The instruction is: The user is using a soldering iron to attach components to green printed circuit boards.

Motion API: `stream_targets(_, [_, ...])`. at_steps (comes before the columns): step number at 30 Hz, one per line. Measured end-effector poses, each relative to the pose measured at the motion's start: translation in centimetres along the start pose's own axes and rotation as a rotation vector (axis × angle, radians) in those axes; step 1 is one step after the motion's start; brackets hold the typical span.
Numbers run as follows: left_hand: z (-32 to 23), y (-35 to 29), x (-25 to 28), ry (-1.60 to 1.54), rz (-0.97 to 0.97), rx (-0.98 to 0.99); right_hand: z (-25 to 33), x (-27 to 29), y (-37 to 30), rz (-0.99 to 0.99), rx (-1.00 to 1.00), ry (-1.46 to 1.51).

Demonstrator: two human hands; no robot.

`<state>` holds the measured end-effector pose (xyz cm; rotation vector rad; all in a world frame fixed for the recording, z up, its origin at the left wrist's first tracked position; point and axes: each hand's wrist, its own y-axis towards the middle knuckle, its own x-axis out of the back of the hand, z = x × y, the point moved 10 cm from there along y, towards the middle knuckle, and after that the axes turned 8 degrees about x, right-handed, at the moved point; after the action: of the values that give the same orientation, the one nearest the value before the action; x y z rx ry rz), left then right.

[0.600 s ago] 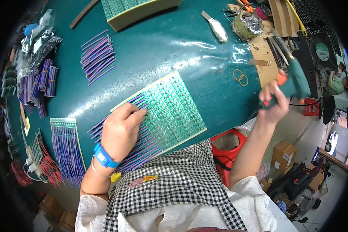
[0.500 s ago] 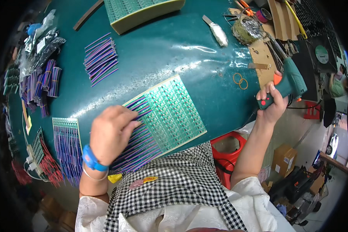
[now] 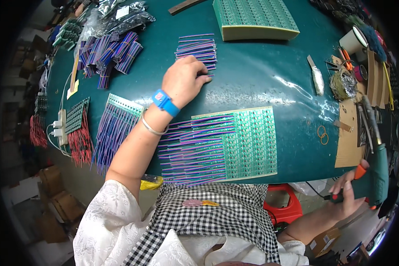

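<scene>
At the loose wires (image 3: 196, 49), the left hand (image 3: 184, 80), pinch unclear, should part one singly; the right hand (image 3: 348, 198) clasps a soldering gun (image 3: 379, 173).

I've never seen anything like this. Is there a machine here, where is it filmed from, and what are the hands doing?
No robot here: these are a person's two bare hands, seen from above by a wide fisheye camera worn on the head, so straight edges look bent.

The left hand has its fingertips at the near end of a pile of thin blue-and-purple wires; whether it grips one is hard to tell. The right hand holds a green gun-shaped tool with an orange trigger.

On the dark green tabletop, a flat green rectangular circuit board has similar wires across its left part. Beyond it sits a thick block of green circuit boards.
</scene>
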<state>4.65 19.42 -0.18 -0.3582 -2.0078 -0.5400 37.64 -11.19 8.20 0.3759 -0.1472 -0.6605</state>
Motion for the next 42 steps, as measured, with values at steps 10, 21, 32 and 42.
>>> stream_targets(10, [-5.3, -2.7, 1.6, -0.326, 0.076, 0.039, -5.7, -5.9, -6.9, 0.078, -0.326, 0.303])
stream_targets(21, [-9.9, -10.4, -1.7, -0.257, 0.205, -0.263, -7.6, -7.5, -13.8, 0.265, -0.624, 0.389])
stream_targets(32, [-9.8, -11.0, -1.7, -0.269, 0.179, -0.274, -8.9, -7.8, -16.0, 0.323, -0.703, 0.305])
stream_targets(42, [-9.9, -11.3, -2.0, -0.267, 0.213, -0.290, -9.0, -8.6, -15.2, 0.413, -0.588, 0.151])
